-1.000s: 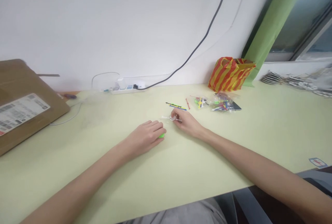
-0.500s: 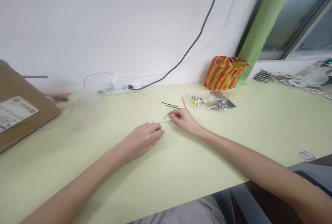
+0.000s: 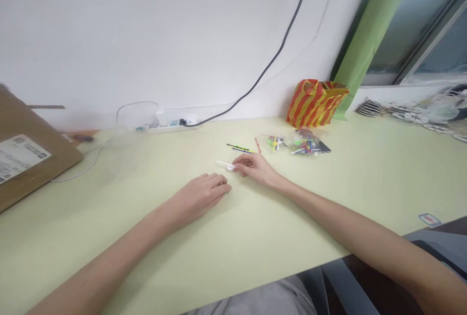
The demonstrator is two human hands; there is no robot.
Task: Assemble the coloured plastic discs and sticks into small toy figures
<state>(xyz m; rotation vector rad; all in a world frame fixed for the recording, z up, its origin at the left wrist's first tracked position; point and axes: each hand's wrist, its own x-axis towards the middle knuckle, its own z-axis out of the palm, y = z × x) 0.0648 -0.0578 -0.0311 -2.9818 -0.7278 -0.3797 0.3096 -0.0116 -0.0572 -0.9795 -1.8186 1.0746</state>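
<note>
My left hand rests palm down on the pale green table, fingers curled over something small that is hidden under them. Just beyond it, my right hand pinches a small white plastic piece with a thin stem, held at the table surface a little ahead of the left fingertips. Behind the right hand lie a few thin coloured sticks, green, blue, yellow and red.
Clear bags of coloured plastic parts lie right of the sticks. A red and yellow striped bag stands at the wall. A white power strip with cables sits at the back, a cardboard box far left.
My right hand has slid the white piece a little to the left, nearer the left fingertips. The green bit seen under my left fingers earlier is now covered.
</note>
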